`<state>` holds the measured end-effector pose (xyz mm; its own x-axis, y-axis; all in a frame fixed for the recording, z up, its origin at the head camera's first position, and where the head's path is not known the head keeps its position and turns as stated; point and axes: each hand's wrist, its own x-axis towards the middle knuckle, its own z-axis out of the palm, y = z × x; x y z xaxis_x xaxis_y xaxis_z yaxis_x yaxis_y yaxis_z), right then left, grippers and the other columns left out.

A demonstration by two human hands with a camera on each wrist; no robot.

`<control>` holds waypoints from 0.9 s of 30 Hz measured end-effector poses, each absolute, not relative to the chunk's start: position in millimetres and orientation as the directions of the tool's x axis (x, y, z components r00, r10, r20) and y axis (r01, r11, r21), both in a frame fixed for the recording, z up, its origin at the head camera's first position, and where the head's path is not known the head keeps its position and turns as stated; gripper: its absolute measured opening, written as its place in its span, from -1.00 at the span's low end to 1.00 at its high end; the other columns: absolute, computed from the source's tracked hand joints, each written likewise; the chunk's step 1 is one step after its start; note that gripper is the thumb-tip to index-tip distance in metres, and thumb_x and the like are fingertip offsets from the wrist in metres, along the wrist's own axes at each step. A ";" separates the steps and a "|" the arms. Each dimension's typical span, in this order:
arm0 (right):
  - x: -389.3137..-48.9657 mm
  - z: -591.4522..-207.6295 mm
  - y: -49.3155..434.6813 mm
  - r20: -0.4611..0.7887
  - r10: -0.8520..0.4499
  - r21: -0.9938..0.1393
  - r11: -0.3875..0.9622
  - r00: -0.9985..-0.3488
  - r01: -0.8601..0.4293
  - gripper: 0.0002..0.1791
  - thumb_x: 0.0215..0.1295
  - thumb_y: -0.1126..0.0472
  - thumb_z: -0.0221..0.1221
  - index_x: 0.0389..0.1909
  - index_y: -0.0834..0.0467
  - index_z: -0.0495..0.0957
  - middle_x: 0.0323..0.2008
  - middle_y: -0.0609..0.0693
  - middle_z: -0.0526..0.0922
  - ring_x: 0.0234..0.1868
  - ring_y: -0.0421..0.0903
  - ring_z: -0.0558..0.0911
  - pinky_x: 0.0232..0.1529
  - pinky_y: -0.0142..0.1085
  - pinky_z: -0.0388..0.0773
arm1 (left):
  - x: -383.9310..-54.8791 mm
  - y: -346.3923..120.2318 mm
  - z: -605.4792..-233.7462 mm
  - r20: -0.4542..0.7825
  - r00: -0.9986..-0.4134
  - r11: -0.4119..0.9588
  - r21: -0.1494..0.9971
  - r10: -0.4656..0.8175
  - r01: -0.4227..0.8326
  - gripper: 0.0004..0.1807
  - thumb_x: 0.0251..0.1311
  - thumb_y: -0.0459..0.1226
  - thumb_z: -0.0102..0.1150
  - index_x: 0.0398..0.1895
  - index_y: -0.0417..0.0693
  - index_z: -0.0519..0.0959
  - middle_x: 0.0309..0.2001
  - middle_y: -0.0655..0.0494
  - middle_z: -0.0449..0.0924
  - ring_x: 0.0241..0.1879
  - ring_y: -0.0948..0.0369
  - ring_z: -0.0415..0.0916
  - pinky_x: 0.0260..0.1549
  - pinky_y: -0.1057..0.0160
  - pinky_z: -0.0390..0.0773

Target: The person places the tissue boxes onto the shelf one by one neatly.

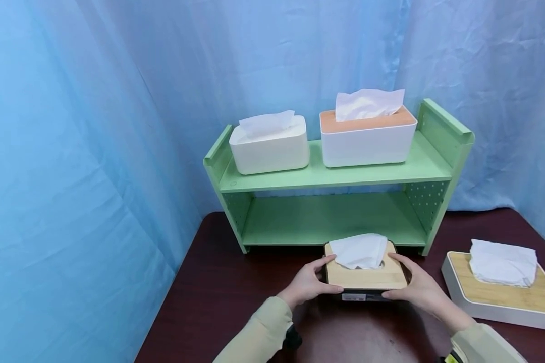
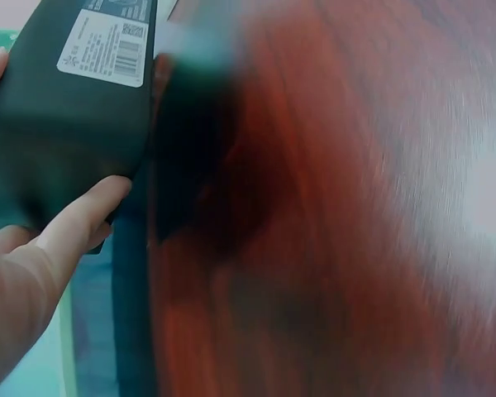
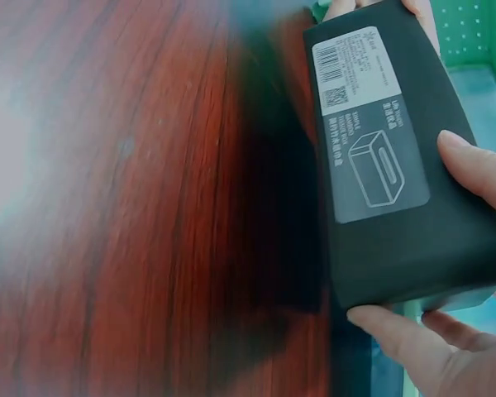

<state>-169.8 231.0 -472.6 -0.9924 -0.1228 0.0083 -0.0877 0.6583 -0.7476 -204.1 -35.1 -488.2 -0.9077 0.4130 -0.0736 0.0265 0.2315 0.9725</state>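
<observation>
Both hands grip a black tissue box (image 1: 363, 296) with a light wood lid (image 1: 359, 277) and a white tissue (image 1: 361, 251) sticking out of its top. My left hand (image 1: 308, 282) holds its left end, and my right hand (image 1: 420, 285) holds its right end, thumbs at the near side and fingers over the lid. A label (image 3: 357, 70) with a barcode and a box drawing shows on the black side in the right wrist view. The box is close over the dark table, right in front of the green shelf's (image 1: 336, 219) lower level.
On the upper shelf stand a white tissue box (image 1: 272, 156) at left and a white one with an orange-brown lid (image 1: 368, 146) at right. Another white tissue box with a wooden lid (image 1: 504, 310) lies at the right of the dark table (image 1: 200, 302). Blue curtains (image 1: 95, 151) hang behind.
</observation>
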 end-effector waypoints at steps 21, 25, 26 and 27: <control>-198.4 -452.8 153.5 0.028 -0.215 -0.900 0.419 -0.976 -0.118 0.06 -0.18 0.24 0.51 0.39 0.20 0.16 0.34 0.36 0.13 0.06 0.25 0.53 -0.23 -0.31 0.55 | -218.0 -129.8 -461.0 -0.031 -0.927 0.327 0.940 0.374 0.101 -0.19 -0.02 -0.32 0.42 0.37 0.10 0.31 0.41 -0.09 0.14 0.35 -0.07 0.20 0.21 0.01 0.36; -204.4 -451.2 141.5 0.036 -0.216 -0.901 0.416 -0.976 -0.125 0.04 -0.20 0.23 0.51 0.38 0.16 0.20 0.33 0.31 0.17 0.00 0.17 0.55 -0.24 -0.30 0.54 | -219.9 -143.8 -461.1 -0.020 -0.929 0.322 0.941 0.370 0.108 -0.18 0.00 -0.29 0.41 0.38 0.10 0.29 0.42 -0.10 0.13 0.36 -0.08 0.18 0.21 -0.01 0.36; -205.7 -451.3 138.8 0.035 -0.216 -0.903 0.412 -0.976 -0.123 0.04 -0.20 0.23 0.51 0.38 0.15 0.20 0.33 0.30 0.17 -0.01 0.16 0.55 -0.24 -0.29 0.54 | -221.0 -147.0 -461.2 -0.016 -0.929 0.322 0.940 0.370 0.112 -0.18 0.00 -0.29 0.41 0.38 0.09 0.29 0.42 -0.11 0.13 0.36 -0.09 0.18 0.21 -0.01 0.36; -206.8 -451.7 136.1 0.032 -0.218 -0.906 0.405 -0.975 -0.120 0.04 -0.20 0.23 0.51 0.38 0.15 0.20 0.33 0.30 0.17 -0.02 0.15 0.55 -0.25 -0.29 0.54 | -222.1 -150.0 -461.3 -0.013 -0.930 0.325 0.939 0.368 0.115 -0.18 0.00 -0.28 0.41 0.38 0.09 0.29 0.42 -0.11 0.13 0.35 -0.09 0.18 0.21 -0.01 0.36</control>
